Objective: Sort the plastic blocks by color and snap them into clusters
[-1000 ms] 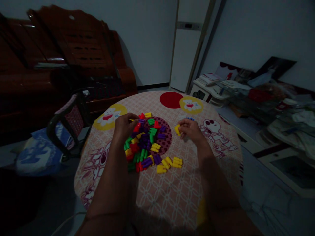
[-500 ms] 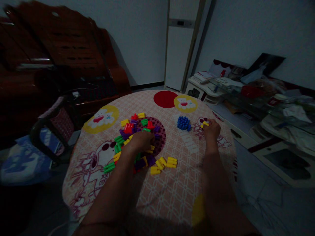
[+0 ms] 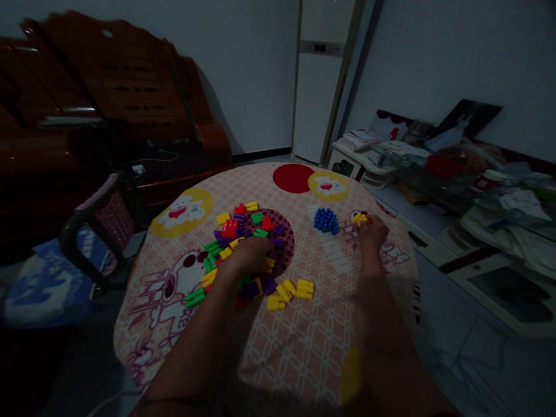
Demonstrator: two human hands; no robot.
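Note:
My right hand is at the right side of the round table, its fingers closed on a yellow toy building block near the tablecloth. To its left stands a tight cluster of blue pegged blocks. My left hand reaches over the loose pile, fingers bent down and partly hidden; what they grip cannot be made out. Around it lie green blocks, a red block, purple blocks and yellow blocks. Several yellow blocks lie apart, in front of the pile.
A patterned tablecloth covers the table. At left stands a chair, with a carved wooden sofa behind it. A cluttered low cabinet runs along the right wall. A tall white unit stands in the back corner.
My right hand has moved right with a yellow block, uncovering the blue cluster. My left hand has shifted from the pile's far left edge to its middle. The view has turned slightly right.

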